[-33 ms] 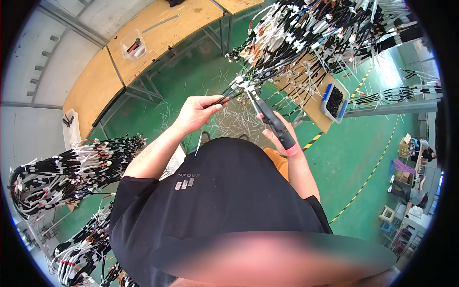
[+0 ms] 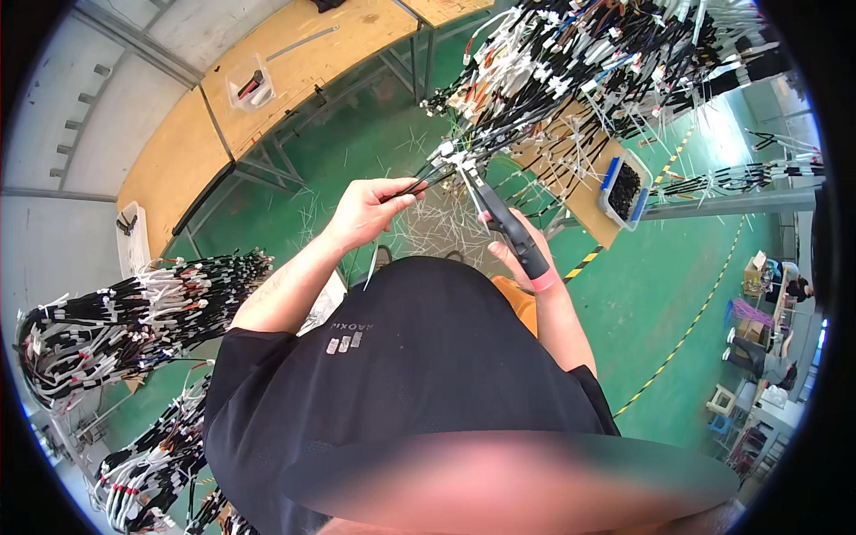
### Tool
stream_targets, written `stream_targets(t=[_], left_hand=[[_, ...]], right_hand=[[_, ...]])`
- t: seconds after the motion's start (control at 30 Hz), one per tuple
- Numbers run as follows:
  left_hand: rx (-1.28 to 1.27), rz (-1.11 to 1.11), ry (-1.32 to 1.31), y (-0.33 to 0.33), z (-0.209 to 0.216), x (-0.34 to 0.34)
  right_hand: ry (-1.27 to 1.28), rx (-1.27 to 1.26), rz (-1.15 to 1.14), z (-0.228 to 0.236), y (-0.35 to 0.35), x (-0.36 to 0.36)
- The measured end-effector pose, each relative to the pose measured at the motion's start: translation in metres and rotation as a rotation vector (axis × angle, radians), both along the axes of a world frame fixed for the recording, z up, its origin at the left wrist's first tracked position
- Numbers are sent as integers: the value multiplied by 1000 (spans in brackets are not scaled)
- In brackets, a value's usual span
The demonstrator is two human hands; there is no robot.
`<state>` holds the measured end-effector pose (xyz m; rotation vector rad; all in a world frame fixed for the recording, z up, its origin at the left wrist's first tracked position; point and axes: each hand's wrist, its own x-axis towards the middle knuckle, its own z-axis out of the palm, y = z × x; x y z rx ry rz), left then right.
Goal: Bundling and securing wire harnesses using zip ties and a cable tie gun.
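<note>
My left hand (image 2: 364,214) is closed on the ends of several thin black cables (image 2: 430,171) that run out from a large hanging wire harness (image 2: 571,62). A thin white strip (image 2: 373,265) hangs just below that hand. My right hand (image 2: 526,245) grips a black cable tie gun (image 2: 506,219), its fingers partly hidden by the tool. The gun's nose meets the cables beside white connectors (image 2: 459,156); whether it touches a tie there is too small to tell.
Wooden benches (image 2: 169,178) curve along the left, with a clear tray (image 2: 251,89) on one. A bin of small black parts (image 2: 624,189) stands at right. More harness bundles (image 2: 143,312) hang at lower left. Cut white strips (image 2: 437,223) litter the floor. A person (image 2: 758,357) is far right.
</note>
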<state>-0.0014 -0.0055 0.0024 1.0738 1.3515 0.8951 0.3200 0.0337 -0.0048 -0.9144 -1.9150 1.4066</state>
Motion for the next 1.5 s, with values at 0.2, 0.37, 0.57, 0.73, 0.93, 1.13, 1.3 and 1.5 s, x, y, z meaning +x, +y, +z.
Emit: stream_targets(t=[0.2, 0.37, 0.57, 0.73, 0.93, 1.13, 1.3, 1.5], left_hand=[[-11, 6, 36, 3, 4, 7], [-12, 4, 15, -1, 5, 2], [54, -65, 136, -1, 11, 7], [537, -92, 216, 1, -27, 9], [-62, -76, 4, 4, 5, -8], [-50, -237, -300, 5, -14, -11], [-68, -283, -701, 5, -70, -33], [-24, -386, -481, -24, -133, -66]], right_hand=[[-52, -2, 38, -1, 6, 7], [-108, 7, 35, 0, 4, 2], [-69, 59, 19, 0, 0, -8], [-155, 56, -94, 3, -5, -12], [-57, 134, -73, -2, -2, -6], [358, -283, 245, -18, 14, -32], [708, -623, 213, -11, 26, -89], [699, -681, 224, -6, 34, -96]])
